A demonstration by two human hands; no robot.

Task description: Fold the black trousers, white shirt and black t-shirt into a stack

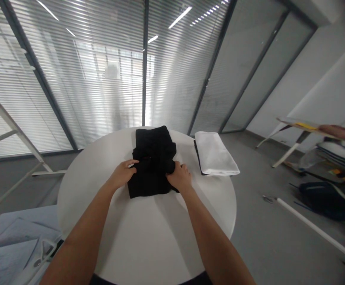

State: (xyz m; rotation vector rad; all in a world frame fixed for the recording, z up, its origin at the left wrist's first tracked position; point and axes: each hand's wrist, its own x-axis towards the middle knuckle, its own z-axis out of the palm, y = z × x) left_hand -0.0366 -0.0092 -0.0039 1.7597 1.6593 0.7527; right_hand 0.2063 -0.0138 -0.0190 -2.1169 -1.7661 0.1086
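Observation:
A black garment (pixel 150 182), partly folded and bunched across its middle, lies on the round white table (pixel 143 237). At its left edge my left hand (pixel 122 174) is closed, pinching the fabric between thumb and fingers. My right hand (pixel 181 177) grips the right edge at about the same height, its fingers curled round the cloth and partly hidden. The far part of the garment lies flat towards the back of the table. What kind of garment it is cannot be made out.
A folded white cloth (pixel 215 153) lies over something dark at the table's right edge. Papers (pixel 12 237) are at lower left, beside a white metal frame (pixel 18 130). On the right are a co-worker's arm (pixel 340 131), a dark bag (pixel 323 198) and a white pole (pixel 315 227).

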